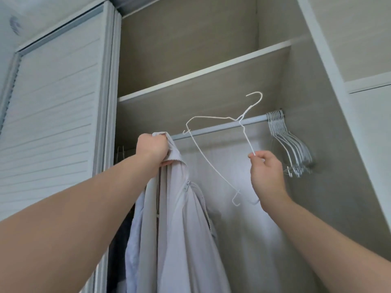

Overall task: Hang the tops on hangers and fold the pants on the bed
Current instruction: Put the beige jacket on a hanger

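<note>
I look up into an open wardrobe. My left hand (152, 149) grips the top of a pale grey zip-up jacket (182, 229), which hangs down from my fist just below the left part of the metal rail (213, 129). My right hand (265, 172) pinches one arm of a thin white wire hanger (208, 159). The hanger is tilted, hook pointing up in front of the rail, and is free of the rail. Jacket and hanger are apart.
Several grey hangers (289, 146) bunch at the rail's right end. Darker and pale clothes (127, 240) hang at the far left behind the jacket. A shelf (201, 72) runs above the rail. A slatted sliding door (53, 123) stands on the left.
</note>
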`<state>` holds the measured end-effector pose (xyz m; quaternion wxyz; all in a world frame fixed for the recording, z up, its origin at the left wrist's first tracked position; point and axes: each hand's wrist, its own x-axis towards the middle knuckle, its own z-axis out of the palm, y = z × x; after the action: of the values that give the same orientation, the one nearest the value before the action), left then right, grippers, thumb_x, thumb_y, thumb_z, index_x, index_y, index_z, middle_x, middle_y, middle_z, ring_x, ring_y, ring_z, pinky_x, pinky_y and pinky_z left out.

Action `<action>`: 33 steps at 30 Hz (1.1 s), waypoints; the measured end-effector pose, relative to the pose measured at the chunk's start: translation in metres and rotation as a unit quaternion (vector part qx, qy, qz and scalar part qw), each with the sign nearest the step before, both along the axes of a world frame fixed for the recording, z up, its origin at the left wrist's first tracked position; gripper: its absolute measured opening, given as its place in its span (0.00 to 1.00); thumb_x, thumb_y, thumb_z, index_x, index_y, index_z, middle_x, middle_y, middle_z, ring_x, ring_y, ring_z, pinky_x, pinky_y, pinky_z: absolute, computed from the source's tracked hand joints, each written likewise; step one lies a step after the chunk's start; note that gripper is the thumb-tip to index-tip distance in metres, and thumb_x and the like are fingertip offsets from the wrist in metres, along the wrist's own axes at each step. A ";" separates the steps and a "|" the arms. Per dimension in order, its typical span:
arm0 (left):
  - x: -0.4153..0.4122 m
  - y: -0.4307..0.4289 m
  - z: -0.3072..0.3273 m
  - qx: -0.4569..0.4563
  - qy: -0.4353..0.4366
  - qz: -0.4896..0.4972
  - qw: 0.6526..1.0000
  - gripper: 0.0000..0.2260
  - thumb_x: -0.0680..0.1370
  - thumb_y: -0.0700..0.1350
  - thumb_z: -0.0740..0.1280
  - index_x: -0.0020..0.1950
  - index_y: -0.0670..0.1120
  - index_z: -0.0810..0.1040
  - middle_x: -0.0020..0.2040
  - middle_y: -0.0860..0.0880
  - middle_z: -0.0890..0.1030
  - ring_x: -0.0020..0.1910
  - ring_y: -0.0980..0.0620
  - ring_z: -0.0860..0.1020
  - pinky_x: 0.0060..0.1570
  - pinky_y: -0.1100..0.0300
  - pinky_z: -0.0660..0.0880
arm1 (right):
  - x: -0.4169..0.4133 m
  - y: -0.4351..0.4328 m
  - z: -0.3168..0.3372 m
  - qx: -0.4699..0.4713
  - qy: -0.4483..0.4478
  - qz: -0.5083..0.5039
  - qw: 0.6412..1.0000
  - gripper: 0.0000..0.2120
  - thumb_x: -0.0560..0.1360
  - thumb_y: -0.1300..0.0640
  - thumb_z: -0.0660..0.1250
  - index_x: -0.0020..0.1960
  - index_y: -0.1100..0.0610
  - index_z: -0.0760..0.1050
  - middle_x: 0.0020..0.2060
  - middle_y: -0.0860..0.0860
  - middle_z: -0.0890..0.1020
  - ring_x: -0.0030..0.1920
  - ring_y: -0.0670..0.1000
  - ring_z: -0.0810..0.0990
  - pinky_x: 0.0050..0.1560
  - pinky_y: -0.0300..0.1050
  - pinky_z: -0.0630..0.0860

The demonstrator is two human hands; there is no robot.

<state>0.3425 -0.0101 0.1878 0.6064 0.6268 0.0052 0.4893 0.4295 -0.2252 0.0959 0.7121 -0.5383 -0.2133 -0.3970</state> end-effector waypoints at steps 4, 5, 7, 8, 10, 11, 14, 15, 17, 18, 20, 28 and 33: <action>-0.044 0.003 0.005 0.053 -0.006 0.034 0.998 0.10 0.81 0.43 0.63 0.40 0.48 0.70 0.41 0.48 0.77 0.39 0.47 0.79 0.39 0.54 0.80 | -0.041 0.005 -0.008 0.013 0.017 0.147 0.989 0.06 0.80 0.60 0.60 0.46 0.51 0.67 0.25 0.47 0.68 0.22 0.47 0.62 0.23 0.38 0.59; -0.058 0.002 0.007 0.060 -0.012 0.039 0.997 0.10 0.82 0.43 0.63 0.40 0.48 0.69 0.41 0.48 0.77 0.40 0.47 0.79 0.40 0.53 0.81 | -0.051 0.005 -0.003 0.011 0.022 0.187 0.982 0.07 0.81 0.59 0.61 0.45 0.51 0.66 0.24 0.47 0.67 0.21 0.47 0.61 0.22 0.37 0.58; -0.083 0.002 0.010 0.055 -0.016 0.049 0.997 0.10 0.82 0.44 0.63 0.40 0.48 0.69 0.43 0.47 0.77 0.42 0.46 0.80 0.43 0.52 0.82 | -0.066 0.000 0.009 0.009 0.016 0.230 0.973 0.11 0.82 0.53 0.63 0.43 0.52 0.65 0.22 0.46 0.65 0.20 0.46 0.59 0.21 0.34 0.56; -0.096 0.004 0.012 0.059 -0.021 0.060 0.996 0.10 0.82 0.44 0.63 0.41 0.48 0.70 0.43 0.48 0.77 0.41 0.47 0.80 0.42 0.52 0.82 | -0.071 -0.002 0.016 0.008 0.017 0.233 0.972 0.11 0.83 0.50 0.62 0.43 0.52 0.66 0.20 0.46 0.64 0.19 0.45 0.58 0.21 0.33 0.55; -0.124 0.002 0.014 0.060 -0.025 0.089 0.994 0.07 0.82 0.43 0.62 0.45 0.44 0.73 0.41 0.46 0.76 0.41 0.46 0.79 0.43 0.53 0.80 | -0.077 -0.006 0.025 -0.009 0.031 0.220 0.975 0.13 0.84 0.48 0.58 0.47 0.55 0.69 0.19 0.46 0.63 0.18 0.45 0.57 0.21 0.32 0.55; -0.139 0.000 0.015 0.051 -0.027 0.099 0.993 0.06 0.83 0.42 0.61 0.49 0.42 0.74 0.42 0.44 0.76 0.43 0.44 0.79 0.45 0.52 0.79 | -0.080 -0.004 0.027 -0.024 0.039 0.223 0.974 0.13 0.85 0.48 0.56 0.48 0.56 0.70 0.19 0.46 0.63 0.17 0.45 0.57 0.21 0.32 0.54; -0.177 -0.007 0.017 0.041 -0.033 0.140 0.989 0.05 0.82 0.41 0.62 0.53 0.41 0.75 0.46 0.41 0.76 0.44 0.42 0.79 0.46 0.48 0.79 | -0.093 0.003 0.028 -0.068 0.040 0.273 0.959 0.13 0.85 0.52 0.55 0.49 0.57 0.73 0.20 0.46 0.62 0.18 0.45 0.56 0.22 0.32 0.53; -0.191 -0.011 0.017 0.042 -0.033 0.153 0.987 0.03 0.81 0.40 0.62 0.52 0.42 0.74 0.45 0.41 0.75 0.42 0.43 0.78 0.47 0.47 0.79 | -0.101 0.006 0.028 -0.078 0.033 0.292 0.953 0.12 0.85 0.53 0.55 0.49 0.58 0.73 0.20 0.45 0.62 0.19 0.44 0.55 0.22 0.32 0.52; -0.222 -0.020 0.022 0.043 -0.038 0.186 0.981 0.01 0.81 0.40 0.63 0.51 0.43 0.73 0.41 0.43 0.74 0.41 0.45 0.77 0.49 0.45 0.80 | -0.122 0.012 0.029 -0.078 0.016 0.326 0.942 0.12 0.85 0.54 0.55 0.48 0.57 0.74 0.20 0.45 0.61 0.19 0.44 0.55 0.22 0.32 0.52; -0.235 -0.023 0.025 0.046 -0.040 0.206 0.977 0.02 0.81 0.40 0.63 0.51 0.43 0.74 0.40 0.45 0.74 0.40 0.46 0.78 0.49 0.46 0.82 | -0.134 0.015 0.029 -0.074 0.008 0.344 0.936 0.12 0.85 0.54 0.55 0.48 0.57 0.74 0.20 0.45 0.61 0.18 0.44 0.55 0.22 0.31 0.52; -0.265 -0.033 0.028 0.068 -0.041 0.245 0.966 0.03 0.81 0.42 0.63 0.49 0.44 0.74 0.40 0.49 0.76 0.36 0.51 0.79 0.35 0.56 0.83 | -0.160 0.021 0.030 -0.067 -0.004 0.387 0.920 0.13 0.85 0.55 0.55 0.47 0.58 0.74 0.19 0.45 0.61 0.18 0.44 0.55 0.22 0.31 0.51; -0.404 -0.065 0.010 0.014 -0.073 0.414 0.907 0.06 0.80 0.39 0.61 0.49 0.44 0.77 0.43 0.45 0.77 0.46 0.45 0.80 0.48 0.49 0.81 | -0.269 0.031 0.011 -0.070 -0.051 0.570 0.817 0.13 0.85 0.54 0.58 0.44 0.58 0.72 0.22 0.46 0.60 0.19 0.45 0.55 0.21 0.33 0.53; -0.514 -0.081 -0.022 -0.008 -0.039 0.532 0.846 0.11 0.82 0.44 0.61 0.39 0.50 0.68 0.39 0.51 0.72 0.41 0.49 0.77 0.39 0.61 0.80 | -0.351 0.044 -0.025 -0.088 -0.057 0.693 0.713 0.15 0.84 0.53 0.59 0.40 0.56 0.72 0.23 0.47 0.60 0.20 0.46 0.55 0.22 0.32 0.54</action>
<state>-0.1718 -0.0916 0.1653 0.2575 0.5037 0.3180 0.7609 0.0789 -0.1814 0.0709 0.7236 -0.2762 -0.6006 0.1984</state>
